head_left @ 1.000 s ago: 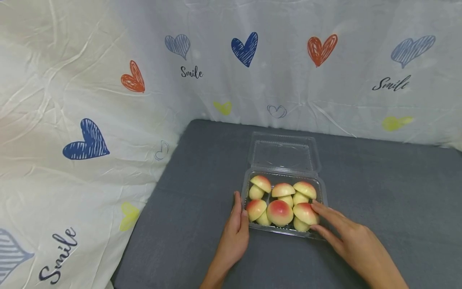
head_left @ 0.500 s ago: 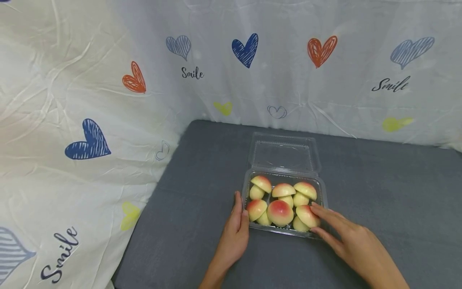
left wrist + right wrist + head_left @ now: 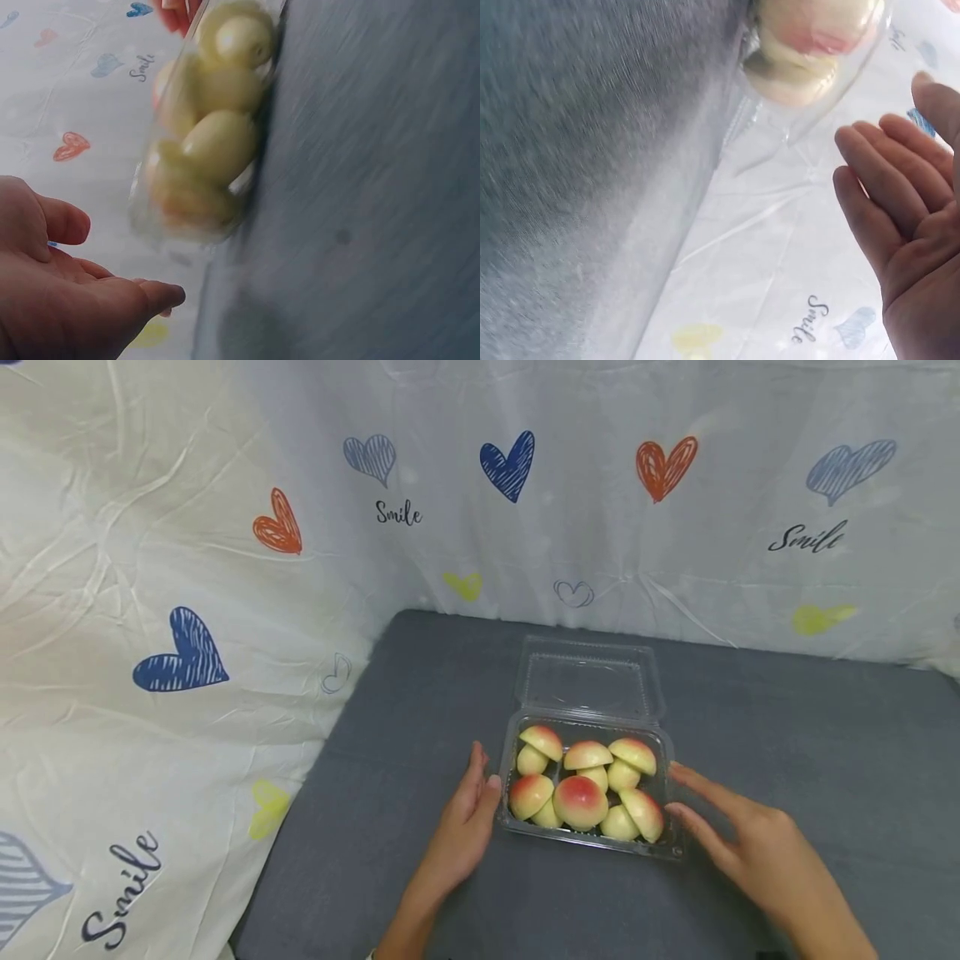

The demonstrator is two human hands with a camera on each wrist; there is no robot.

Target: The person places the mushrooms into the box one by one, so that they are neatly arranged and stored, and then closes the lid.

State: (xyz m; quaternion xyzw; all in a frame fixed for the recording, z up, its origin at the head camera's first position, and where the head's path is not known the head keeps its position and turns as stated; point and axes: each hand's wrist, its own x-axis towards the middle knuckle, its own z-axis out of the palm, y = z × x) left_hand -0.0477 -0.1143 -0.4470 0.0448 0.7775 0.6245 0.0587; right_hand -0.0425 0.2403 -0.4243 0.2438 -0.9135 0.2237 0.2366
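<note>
A clear plastic clamshell box [image 3: 592,842] lies on the grey cloth, its lid [image 3: 588,681] folded back flat. Inside sit several mushroom-shaped pieces [image 3: 581,802], pale yellow with red-blushed caps. At the front right corner, one cap [image 3: 642,816] leans steeply against its pale round stem [image 3: 618,823]. My left hand [image 3: 465,818] is beside the box's left wall, fingers fairly straight and holding nothing. To the right of the box, my right hand [image 3: 757,843] has its fingers extended, fingertips near the wall. The right wrist view shows that palm [image 3: 922,232] bare.
Grey cloth [image 3: 375,827] covers the table around the box. A white curtain [image 3: 577,543] printed with hearts and "Smile" hangs along the back and the left side.
The front right cap has tipped further to the right off its stem. My right hand has let go of it and drawn right; my left hand has moved left, away from the box.
</note>
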